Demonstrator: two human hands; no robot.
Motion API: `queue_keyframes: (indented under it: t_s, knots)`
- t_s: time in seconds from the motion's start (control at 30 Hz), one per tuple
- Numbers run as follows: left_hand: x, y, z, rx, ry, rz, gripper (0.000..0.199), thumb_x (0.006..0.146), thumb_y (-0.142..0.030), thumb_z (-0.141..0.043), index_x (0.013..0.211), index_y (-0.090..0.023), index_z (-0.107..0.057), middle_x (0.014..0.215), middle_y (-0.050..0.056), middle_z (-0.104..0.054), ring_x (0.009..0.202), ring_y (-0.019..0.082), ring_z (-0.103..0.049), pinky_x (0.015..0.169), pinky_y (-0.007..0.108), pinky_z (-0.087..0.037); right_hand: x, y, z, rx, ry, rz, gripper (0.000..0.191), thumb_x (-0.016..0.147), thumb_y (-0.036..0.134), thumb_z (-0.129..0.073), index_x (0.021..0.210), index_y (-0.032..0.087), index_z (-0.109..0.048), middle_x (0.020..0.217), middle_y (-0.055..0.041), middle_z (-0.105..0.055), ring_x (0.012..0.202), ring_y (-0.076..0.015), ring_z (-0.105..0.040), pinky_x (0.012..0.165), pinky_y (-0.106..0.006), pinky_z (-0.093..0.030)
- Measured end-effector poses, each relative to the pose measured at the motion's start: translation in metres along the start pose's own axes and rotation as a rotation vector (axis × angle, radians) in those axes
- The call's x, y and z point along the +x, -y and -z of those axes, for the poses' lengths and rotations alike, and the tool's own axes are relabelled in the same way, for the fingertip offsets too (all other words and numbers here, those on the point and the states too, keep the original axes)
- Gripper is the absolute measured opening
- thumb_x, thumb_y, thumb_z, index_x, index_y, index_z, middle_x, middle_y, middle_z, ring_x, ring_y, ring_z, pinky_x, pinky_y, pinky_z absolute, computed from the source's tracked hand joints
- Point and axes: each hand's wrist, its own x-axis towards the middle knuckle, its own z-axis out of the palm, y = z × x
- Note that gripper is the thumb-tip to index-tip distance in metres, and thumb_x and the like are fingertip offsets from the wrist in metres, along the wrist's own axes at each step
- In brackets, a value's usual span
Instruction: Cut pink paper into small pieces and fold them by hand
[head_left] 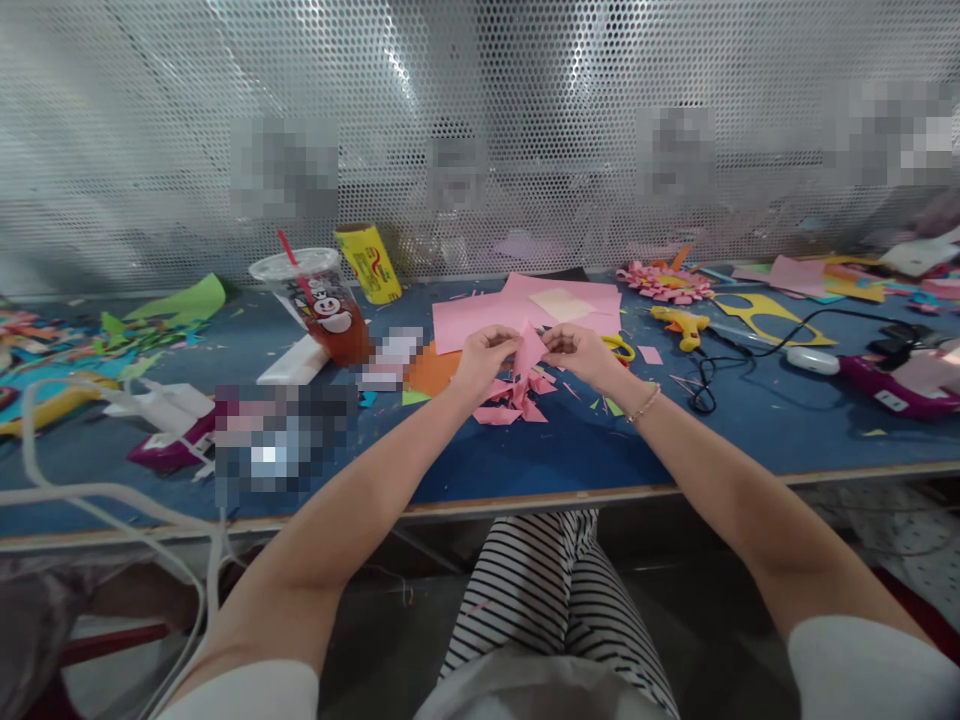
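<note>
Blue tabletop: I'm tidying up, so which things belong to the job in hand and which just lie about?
Belonging to the job, it seems:
Pointed pink paper piece, held in left hand and right hand
Pile of cut pink paper pieces beneath it
Flat pink paper sheets behind the hands

Probably just lying about:
Clear plastic drink cup
Yellow cylindrical container
Bright green paper sheet

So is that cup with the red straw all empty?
No, the cup isn't empty: reddish-brown drink shows through its lower side. I can't tell exactly how full it is.
</note>
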Motion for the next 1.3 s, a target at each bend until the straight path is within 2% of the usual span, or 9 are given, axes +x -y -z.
queue_keyframes:
  t_s: [0.2, 0.37, 0.57, 0.83, 1.1, 1.2, 1.3]
  knots:
    - [-0.001, -0.002, -0.001, 0.173, 0.016, -0.122, 0.02, 0.06, -0.034, -0.068, 0.064, -0.015, -0.063, 0.058, -0.001, -0.054, 0.057, 0.008, -0.048, 0.053, 0.021, -0.04, -0.006, 0.007, -0.003, -0.161, 0.108, 0.069, 0.01, 0.064, 0.02, -0.058, 0.072, 0.016, -0.054, 0.064, 0.0021, -0.054, 0.058, -0.0092, -0.048, 0.055, -0.024, -0.039]
    - [0.001, 0.0, -0.002, 0.143, -0.01, -0.091, 0.018, 0.056, -0.031, -0.071, 0.062, -0.016, -0.064, 0.059, -0.001, -0.056, 0.059, 0.009, -0.05, 0.059, 0.023, -0.041, -0.007, 0.008, -0.003, -0.265, 0.14, 0.071, 0.008, 0.064, 0.021, -0.057, 0.066, 0.016, -0.05, 0.059, 0.0043, -0.046, 0.054, -0.0079, -0.04, 0.052, -0.023, -0.033]
    - [0.002, 0.002, -0.002, 0.106, -0.01, -0.091, 0.017, 0.059, -0.032, -0.068, 0.065, -0.017, -0.065, 0.064, 0.001, -0.06, 0.065, 0.011, -0.054, 0.061, 0.024, -0.042, -0.008, 0.008, -0.004, -0.33, 0.227, 0.111, 0.013, 0.066, 0.024, -0.056, 0.062, 0.017, -0.046, 0.059, 0.0045, -0.041, 0.055, -0.0079, -0.036, 0.054, -0.023, -0.032]
    - [-0.002, 0.0, -0.003, 0.12, 0.001, -0.132, 0.01, 0.059, -0.026, -0.066, 0.061, -0.016, -0.065, 0.067, 0.001, -0.062, 0.066, 0.011, -0.054, 0.064, 0.024, -0.042, -0.009, 0.01, -0.009, -0.253, 0.179, 0.081, 0.024, 0.073, 0.037, -0.054, 0.063, 0.017, -0.046, 0.058, 0.0043, -0.039, 0.052, -0.0075, -0.034, 0.049, -0.022, -0.029]
    - [0.001, 0.004, -0.004, -0.008, -0.103, -0.108, 0.017, 0.062, -0.032, -0.066, 0.065, -0.016, -0.061, 0.063, -0.002, -0.056, 0.056, 0.007, -0.049, 0.055, 0.02, -0.041, -0.007, 0.006, -0.009, -0.141, 0.194, 0.036, 0.019, 0.065, 0.031, -0.062, 0.065, 0.016, -0.051, 0.056, 0.0056, -0.043, 0.05, -0.0064, -0.038, 0.048, -0.022, -0.031]
    - [0.003, 0.0, 0.002, 0.057, -0.144, -0.159, 0.021, 0.066, -0.036, -0.063, 0.071, -0.016, -0.058, 0.062, -0.003, -0.054, 0.05, 0.006, -0.047, 0.051, 0.02, -0.04, -0.006, 0.004, -0.008, -0.055, 0.175, -0.043, 0.019, 0.062, 0.03, -0.065, 0.066, 0.016, -0.053, 0.055, 0.0056, -0.046, 0.05, -0.0067, -0.043, 0.05, -0.022, -0.035]
    - [0.003, -0.005, 0.006, 0.235, -0.152, -0.303, 0.019, 0.07, -0.034, -0.06, 0.074, -0.016, -0.056, 0.063, -0.003, -0.053, 0.052, 0.006, -0.049, 0.053, 0.02, -0.041, -0.004, 0.004, -0.007, 0.084, 0.093, -0.144, 0.024, 0.059, 0.032, -0.069, 0.069, 0.016, -0.053, 0.054, 0.0046, -0.052, 0.05, -0.0083, -0.05, 0.053, -0.023, -0.042]
